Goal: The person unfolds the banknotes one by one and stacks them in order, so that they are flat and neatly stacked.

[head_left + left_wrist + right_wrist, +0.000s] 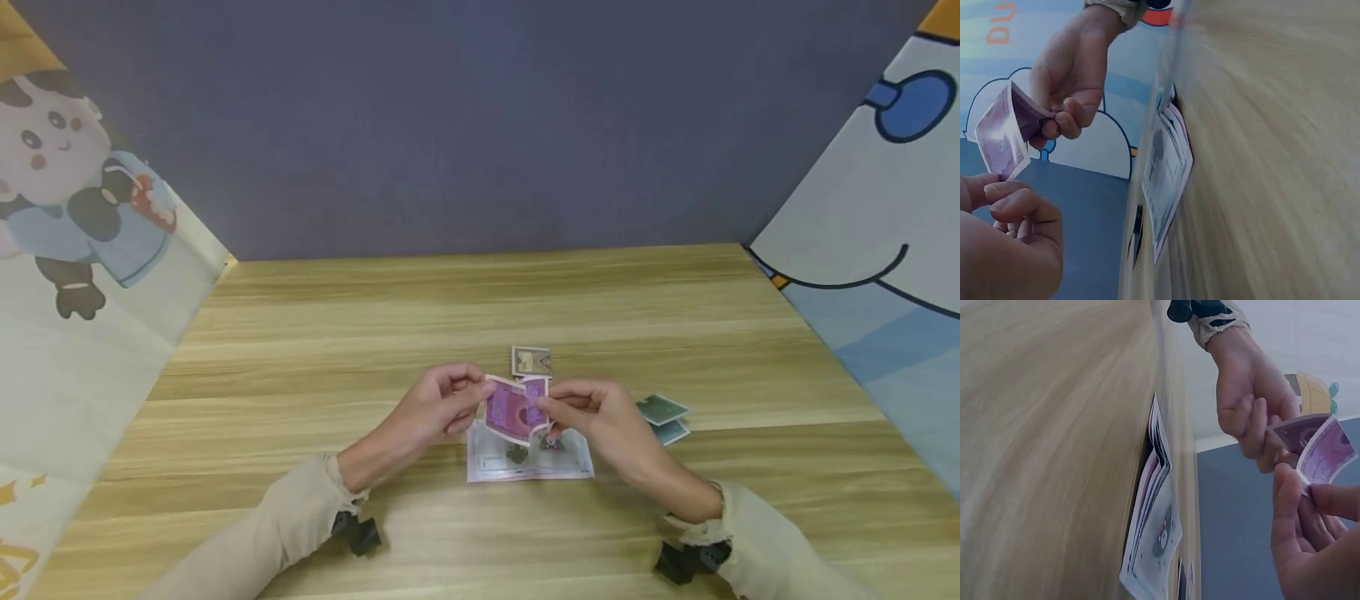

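Observation:
Between my two hands is a purple banknote-like paper [508, 412] with a pale border, creased near its right end and held above the table. My left hand [431, 408] pinches its left edge between thumb and fingers. The right hand [611, 425] pinches the other end, where a narrow flap stands up along the crease. Directly below lies a pile of pale printed notes [528, 469]; in the right wrist view the pile [1159, 531] shows several layers, bent and not lying flat. The purple paper [1000, 137] looks bent in the left wrist view too.
A green folded note [663, 408] stands partly open on the wooden table [315, 333], right of the right hand. Behind the purple paper lies a small brown note [532, 362]. A dark grey panel [480, 125] closes the back, with printed cloths at both sides.

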Tool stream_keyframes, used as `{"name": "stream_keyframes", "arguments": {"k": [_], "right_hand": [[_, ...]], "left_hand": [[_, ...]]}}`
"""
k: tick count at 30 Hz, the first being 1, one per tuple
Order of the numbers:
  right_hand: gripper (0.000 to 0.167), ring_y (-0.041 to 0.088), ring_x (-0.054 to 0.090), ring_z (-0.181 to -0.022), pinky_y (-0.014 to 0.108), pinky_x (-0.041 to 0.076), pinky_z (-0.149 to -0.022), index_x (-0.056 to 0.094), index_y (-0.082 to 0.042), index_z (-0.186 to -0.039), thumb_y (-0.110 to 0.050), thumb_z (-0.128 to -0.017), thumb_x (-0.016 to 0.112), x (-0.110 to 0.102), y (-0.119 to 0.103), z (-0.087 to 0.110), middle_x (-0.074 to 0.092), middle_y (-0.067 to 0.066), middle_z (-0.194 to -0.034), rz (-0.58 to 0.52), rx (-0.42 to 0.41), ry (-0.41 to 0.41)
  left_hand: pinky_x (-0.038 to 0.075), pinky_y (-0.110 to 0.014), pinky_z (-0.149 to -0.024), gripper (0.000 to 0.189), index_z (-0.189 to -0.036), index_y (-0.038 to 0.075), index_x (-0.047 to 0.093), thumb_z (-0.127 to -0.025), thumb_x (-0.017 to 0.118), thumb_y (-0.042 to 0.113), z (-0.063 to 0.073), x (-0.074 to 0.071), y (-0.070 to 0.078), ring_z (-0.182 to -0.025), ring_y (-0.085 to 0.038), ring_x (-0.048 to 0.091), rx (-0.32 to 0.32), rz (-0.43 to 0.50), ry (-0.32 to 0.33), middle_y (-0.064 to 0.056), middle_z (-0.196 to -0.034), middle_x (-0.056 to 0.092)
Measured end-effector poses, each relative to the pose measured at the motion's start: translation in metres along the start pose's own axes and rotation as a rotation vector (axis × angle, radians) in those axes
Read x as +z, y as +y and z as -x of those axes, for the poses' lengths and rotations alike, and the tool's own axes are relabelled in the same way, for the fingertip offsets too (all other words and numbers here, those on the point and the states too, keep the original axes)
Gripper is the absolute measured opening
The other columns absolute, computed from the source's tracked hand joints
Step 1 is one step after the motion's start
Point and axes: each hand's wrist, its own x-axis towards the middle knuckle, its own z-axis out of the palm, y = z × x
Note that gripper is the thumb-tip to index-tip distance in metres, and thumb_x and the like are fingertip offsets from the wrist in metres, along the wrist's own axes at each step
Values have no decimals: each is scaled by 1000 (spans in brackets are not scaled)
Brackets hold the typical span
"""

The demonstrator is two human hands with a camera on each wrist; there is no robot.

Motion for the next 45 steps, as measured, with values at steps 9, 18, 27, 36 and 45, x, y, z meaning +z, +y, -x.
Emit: {"name": "stream_keyframes", "arguments": {"k": [9,18,27,36,45], "right_hand": [[19,24,69,-67,33,56,-73,74,-1,-103,-18,-94,70,-7,3,4,73,9,-84,53,2,28],[16,23,68,-64,31,54,-59,73,0,-101,-14,-94,70,-14,8,8,73,9,-83,65,-44,30],[15,26,68,-65,35,57,-61,73,-2,-100,-15,-95,68,-22,10,14,74,7,-85,136,-38,41],[12,29,68,-64,35,56,-56,73,-2,-97,-13,-93,70,-24,13,16,73,7,-84,177,-22,51],[10,26,67,-62,34,57,-55,72,-1,-93,-11,-91,71,-27,15,17,70,10,-75,213,29,31]], "left_hand": [[31,-20,-43,20,-98,2,60,-99,62,21,3,0,0,-49,-9,39,15,-160,35,0,-62,45],[32,-19,-43,18,-96,4,61,-99,62,22,6,0,2,-50,-9,38,50,-222,62,0,-65,46],[39,-19,-49,19,-89,8,62,-98,64,25,8,-1,1,-59,-10,45,105,-394,104,-6,-75,54],[39,-20,-48,20,-86,7,60,-98,64,23,10,-2,0,-58,-10,46,140,-463,107,-4,-73,53],[41,-20,-53,17,-84,11,61,-98,64,21,11,-3,-1,-63,-11,49,152,-537,112,-6,-77,59]]}}
